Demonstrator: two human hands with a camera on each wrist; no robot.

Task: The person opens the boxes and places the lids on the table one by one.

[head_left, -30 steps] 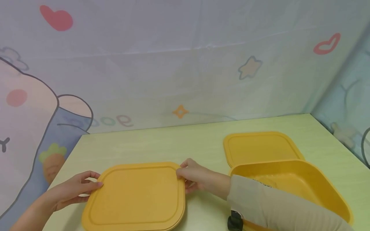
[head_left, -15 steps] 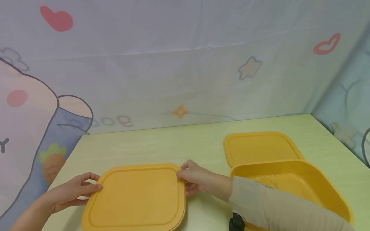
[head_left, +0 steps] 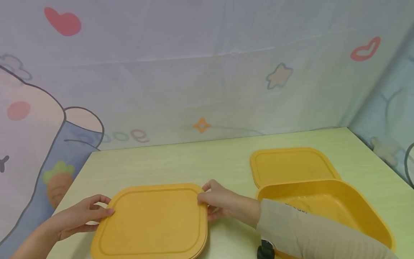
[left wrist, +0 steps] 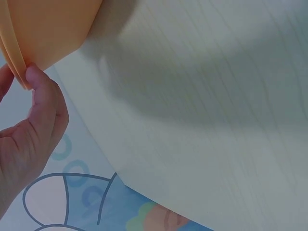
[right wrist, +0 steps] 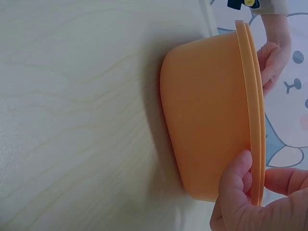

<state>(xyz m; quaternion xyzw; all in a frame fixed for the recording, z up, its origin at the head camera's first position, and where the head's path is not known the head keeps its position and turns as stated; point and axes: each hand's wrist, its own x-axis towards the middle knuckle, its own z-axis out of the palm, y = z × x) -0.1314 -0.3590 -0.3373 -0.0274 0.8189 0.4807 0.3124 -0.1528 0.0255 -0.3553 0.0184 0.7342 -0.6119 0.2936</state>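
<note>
A yellow-orange plastic container (right wrist: 207, 110) stands on the table with a flat lid (head_left: 152, 219) of the same colour over its top. In the head view my left hand (head_left: 82, 216) grips the lidded rim at its far left corner, thumb on top and fingers beneath. My right hand (head_left: 218, 199) pinches the far right corner the same way. From the right wrist, the lid's edge (right wrist: 255, 115) lies along the container's rim, with my right thumb and fingers on either side of it. The left wrist view has the left fingers curled at the rim's edge.
To the right stands a second yellow container (head_left: 330, 205), uncovered, partly behind my right sleeve (head_left: 300, 223). Another yellow lid (head_left: 291, 165) lies flat behind it on the pale table (head_left: 181, 162). A printed cloth (head_left: 194, 72) hangs along the back.
The far edge of the lid sits very slightly lower in the head view than a second ago. Both hands keep their hold at the same corners.
</note>
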